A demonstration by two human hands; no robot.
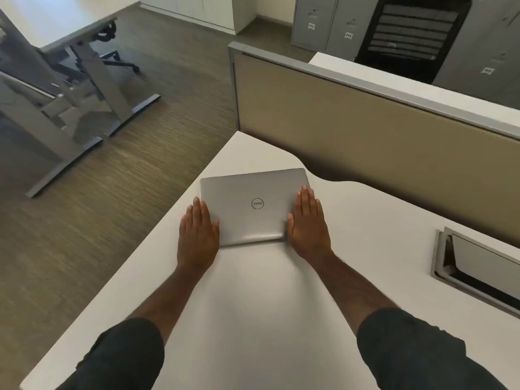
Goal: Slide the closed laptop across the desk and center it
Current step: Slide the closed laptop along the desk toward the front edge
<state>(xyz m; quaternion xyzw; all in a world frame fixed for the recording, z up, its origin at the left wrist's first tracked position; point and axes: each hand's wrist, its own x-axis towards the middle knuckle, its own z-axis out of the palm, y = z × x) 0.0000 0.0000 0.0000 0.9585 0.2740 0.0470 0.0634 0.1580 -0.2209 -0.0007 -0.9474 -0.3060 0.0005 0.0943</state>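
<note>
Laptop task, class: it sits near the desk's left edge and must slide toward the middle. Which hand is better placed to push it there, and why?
The left hand. It lies flat against the laptop's left side, the side facing the desk's left edge, so it can likely push rightward. The right hand rests on the opposite side and could only steady it.

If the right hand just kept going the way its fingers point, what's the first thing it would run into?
Probably the tan partition panel behind the desk. The right hand lies flat along the laptop's right edge, and only bare desktop shows ahead; depth is hard to judge.
</note>
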